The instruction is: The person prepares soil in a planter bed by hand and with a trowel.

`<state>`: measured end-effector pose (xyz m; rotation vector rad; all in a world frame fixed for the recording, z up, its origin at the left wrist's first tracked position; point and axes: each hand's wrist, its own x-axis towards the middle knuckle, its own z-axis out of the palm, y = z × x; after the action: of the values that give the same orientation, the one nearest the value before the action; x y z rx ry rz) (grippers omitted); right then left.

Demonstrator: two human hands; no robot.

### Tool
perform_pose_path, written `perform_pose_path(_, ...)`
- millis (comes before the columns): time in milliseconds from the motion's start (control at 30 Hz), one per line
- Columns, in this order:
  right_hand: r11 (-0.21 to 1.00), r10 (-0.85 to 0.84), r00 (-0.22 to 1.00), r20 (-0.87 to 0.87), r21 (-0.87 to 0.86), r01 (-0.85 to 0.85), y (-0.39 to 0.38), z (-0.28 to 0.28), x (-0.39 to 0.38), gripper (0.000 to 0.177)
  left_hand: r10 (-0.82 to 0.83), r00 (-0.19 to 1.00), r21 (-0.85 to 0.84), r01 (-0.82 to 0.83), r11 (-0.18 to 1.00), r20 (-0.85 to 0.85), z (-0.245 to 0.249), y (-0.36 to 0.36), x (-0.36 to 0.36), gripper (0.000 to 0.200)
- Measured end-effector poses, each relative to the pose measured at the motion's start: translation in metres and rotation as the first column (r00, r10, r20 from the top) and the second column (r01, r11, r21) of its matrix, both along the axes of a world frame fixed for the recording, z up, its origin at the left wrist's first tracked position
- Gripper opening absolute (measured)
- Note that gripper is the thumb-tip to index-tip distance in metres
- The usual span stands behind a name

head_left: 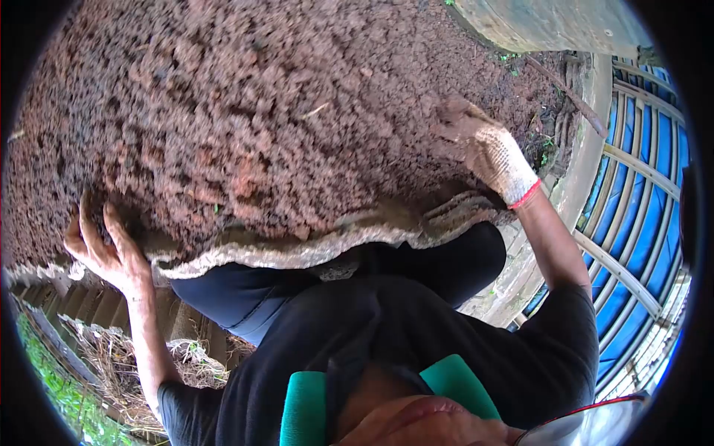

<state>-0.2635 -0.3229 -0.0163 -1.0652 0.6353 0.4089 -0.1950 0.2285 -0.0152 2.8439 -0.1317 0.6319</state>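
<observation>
Loose reddish-brown soil (297, 111) fills a raised bed in front of me. My left hand (108, 253) is bare and rests at the bed's near left edge, its fingers spread and their tips against the soil. My right hand (487, 149) wears a white knitted glove with a red cuff. Its soil-stained fingers reach over the soil on the right, stretched out and somewhat apart, slightly blurred. Nothing shows in either hand. Between them runs the bed's wavy, pale rim (297, 256), close against my knees.
A stick (569, 97) lies near the far right corner of the bed. Beyond stands a fence of blue sheeting and slats (639, 193). A grey slab-like surface (558, 22) borders the top right. Dry straw (111, 357) and green plants (56, 379) are at lower left.
</observation>
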Motion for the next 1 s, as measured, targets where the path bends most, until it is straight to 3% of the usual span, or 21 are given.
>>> perform_pose_path(33,1.0,-0.007,1.0,0.003,0.031,0.007,-0.001,-0.005,0.0,0.061,-0.001,1.0,-0.021,0.001,1.0,-0.024,0.002,-0.002,0.0,0.037)
perform_pose_path(67,0.976,-0.003,0.998,0.062,0.216,-0.01,-0.004,-0.015,0.002,0.057,0.033,0.997,-0.02,-0.034,0.999,-0.066,0.004,-0.003,0.0,0.036)
perform_pose_path(167,0.945,-0.115,0.991,-0.064,0.299,0.129,0.0,-0.034,0.005,0.051,0.005,0.995,-0.002,-0.005,1.0,-0.101,0.011,-0.011,0.004,0.036)
perform_pose_path(200,0.986,-0.11,0.992,-0.053,0.117,0.116,0.022,-0.012,0.013,0.047,0.041,0.991,-0.011,-0.043,0.999,-0.129,0.011,-0.01,0.002,0.035)
perform_pose_path(300,0.908,-0.194,0.973,-0.126,0.351,0.227,0.041,-0.03,0.034,0.05,0.02,0.991,-0.014,-0.022,1.0,-0.132,0.014,-0.014,0.003,0.035)
perform_pose_path(333,0.94,-0.153,0.982,-0.11,0.292,0.179,0.044,-0.022,0.039,0.053,0.02,0.993,-0.018,-0.022,1.0,-0.118,0.012,-0.013,0.003,0.036)
perform_pose_path(433,0.976,-0.064,0.996,-0.063,-0.212,0.05,0.029,-0.063,0.053,0.052,0.037,0.99,0.064,-0.029,0.998,-0.135,0.013,-0.008,0.001,0.038)
perform_pose_path(500,0.97,-0.072,0.997,-0.037,-0.234,0.061,0.04,-0.049,0.07,0.05,0.001,0.994,0.088,0.009,0.996,-0.113,0.012,-0.006,0.002,0.04)
perform_pose_path(567,0.98,-0.187,0.981,-0.059,0.06,0.191,0.054,-0.016,0.071,0.046,-0.008,0.994,0.074,0.015,0.997,-0.106,0.009,-0.002,0.001,0.039)
perform_pose_path(700,0.962,-0.261,0.96,0.102,-0.058,0.268,0.061,-0.004,0.066,0.041,-0.042,0.998,0.062,0.044,0.997,-0.037,0.008,-0.007,0.002,0.036)
perform_pose_path(733,0.961,-0.273,0.961,0.04,0.052,0.271,0.059,0.002,0.067,0.044,-0.031,0.999,0.054,0.032,0.998,-0.024,0.007,-0.008,0.002,0.035)
perform_pose_path(833,0.958,-0.203,0.971,0.123,0.232,0.171,0.073,0.03,0.067,0.045,0.051,0.998,0.064,-0.048,0.997,-0.045,0.004,-0.009,0.001,0.034)
perform_pose_path(867,0.978,-0.183,0.971,0.152,0.126,0.164,0.09,0.044,0.075,0.044,0.041,0.999,0.037,-0.04,0.998,-0.027,0.003,-0.01,0.002,0.034)
perform_pose_path(967,0.995,0.076,0.894,0.441,0.017,-0.094,0.097,0.018,0.101,0.05,0.062,0.998,0.08,-0.062,0.995,0.003,-0.004,-0.002,0.003,0.034)
perform_pose_path(1000,0.977,0.212,0.813,0.543,-0.146,-0.157,0.106,0.024,0.109,0.052,0.054,0.998,0.05,-0.055,0.997,0.012,-0.004,-0.001,0.005,0.034)
